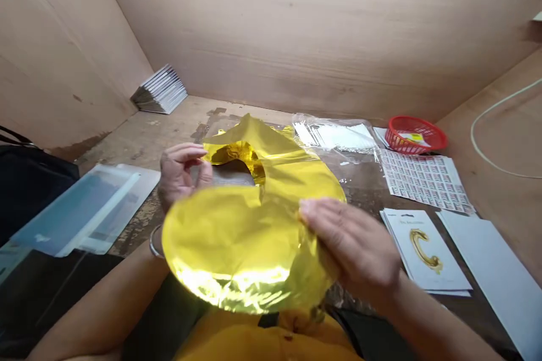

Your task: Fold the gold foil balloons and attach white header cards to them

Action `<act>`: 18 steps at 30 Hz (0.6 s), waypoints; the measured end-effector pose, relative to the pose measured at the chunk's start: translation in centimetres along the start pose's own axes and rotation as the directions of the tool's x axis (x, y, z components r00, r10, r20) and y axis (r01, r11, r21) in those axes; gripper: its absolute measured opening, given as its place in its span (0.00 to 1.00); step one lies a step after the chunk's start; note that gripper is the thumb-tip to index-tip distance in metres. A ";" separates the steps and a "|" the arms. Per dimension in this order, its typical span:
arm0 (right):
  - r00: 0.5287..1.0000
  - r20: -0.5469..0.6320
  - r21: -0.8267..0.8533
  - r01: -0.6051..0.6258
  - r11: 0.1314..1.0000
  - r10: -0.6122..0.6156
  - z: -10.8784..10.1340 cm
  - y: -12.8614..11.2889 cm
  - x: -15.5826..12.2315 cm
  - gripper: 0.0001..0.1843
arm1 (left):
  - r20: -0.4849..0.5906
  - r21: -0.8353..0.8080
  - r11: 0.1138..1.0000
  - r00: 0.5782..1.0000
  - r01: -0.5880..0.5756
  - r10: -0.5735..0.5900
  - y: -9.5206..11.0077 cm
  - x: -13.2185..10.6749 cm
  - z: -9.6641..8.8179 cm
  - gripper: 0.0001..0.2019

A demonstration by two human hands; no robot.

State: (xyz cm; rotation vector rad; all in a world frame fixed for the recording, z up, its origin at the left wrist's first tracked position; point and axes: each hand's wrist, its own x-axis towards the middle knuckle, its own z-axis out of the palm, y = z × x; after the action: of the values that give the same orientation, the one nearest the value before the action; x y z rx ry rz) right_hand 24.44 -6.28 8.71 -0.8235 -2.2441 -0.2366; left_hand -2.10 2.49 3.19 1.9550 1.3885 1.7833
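A flat, shiny gold foil balloon (237, 225) with a curved outline and an opening is held up in front of me. My right hand (355, 242) grips its right side, thumb on top and the other fingers partly hidden behind the foil. On the far left of the opening, my left hand (182, 172) has its fingers curled, with index finger and thumb at the foil's edge. The near lobe of the balloon covers part of that hand and its wrist. More gold foil lies behind, toward the back of the table.
To the right are white cards with a gold C (425, 251), white sheets (495, 271), a sticker sheet (427, 180) and a red basket (415, 132). A clear bag of white strips (339, 135) lies behind. Left are plastic sleeves (84, 208), a card stack (161, 90) and a black bag (34, 192).
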 end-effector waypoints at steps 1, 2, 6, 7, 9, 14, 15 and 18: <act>0.997 0.072 0.011 0.004 1.000 -0.004 0.3 -0.7 -1.4 0.31 | -0.021 -0.016 0.999 0.999 -0.032 0.032 0.1 0.2 -0.1 0.07; 0.992 0.125 0.012 -0.001 1.000 0.000 0.6 -1.4 -2.8 0.30 | 0.020 -0.024 0.996 0.996 -0.091 0.091 0.3 0.2 -0.1 0.07; 0.983 0.176 -0.028 -0.044 0.999 0.049 0.5 -4.0 -6.6 0.23 | 0.537 -0.213 0.920 0.747 -0.329 0.392 1.0 -2.1 2.0 0.14; 0.981 0.186 -0.027 -0.057 0.998 0.061 0.3 -4.6 -7.1 0.22 | 0.633 -0.272 0.899 0.640 -0.343 0.435 1.2 -2.9 2.9 0.16; 0.970 0.224 -0.019 -0.097 0.995 0.099 -0.5 -5.9 -7.6 0.20 | 0.750 -0.333 0.874 0.462 -0.354 0.473 1.8 -4.5 5.0 0.16; 0.946 0.257 0.049 -0.218 0.975 0.198 -2.7 -8.0 -6.5 0.17 | 0.846 -0.420 0.847 0.197 -0.325 0.495 3.3 -6.5 7.3 0.14; 0.944 0.253 0.080 -0.241 0.967 0.214 -3.1 -8.0 -6.1 0.16 | 0.849 -0.429 0.846 0.180 -0.316 0.497 3.4 -6.6 7.1 0.14; 0.908 0.283 0.163 -0.363 0.918 0.309 -3.8 -6.1 -4.4 0.12 | 0.859 -0.369 0.858 0.220 -0.358 0.462 3.1 -6.8 5.5 0.15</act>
State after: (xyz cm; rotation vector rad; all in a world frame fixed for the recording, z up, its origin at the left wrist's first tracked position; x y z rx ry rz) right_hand 25.18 -14.65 8.84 -1.1581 -2.2567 0.2844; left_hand 5.12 -1.48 -1.12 2.7009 0.3335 0.3804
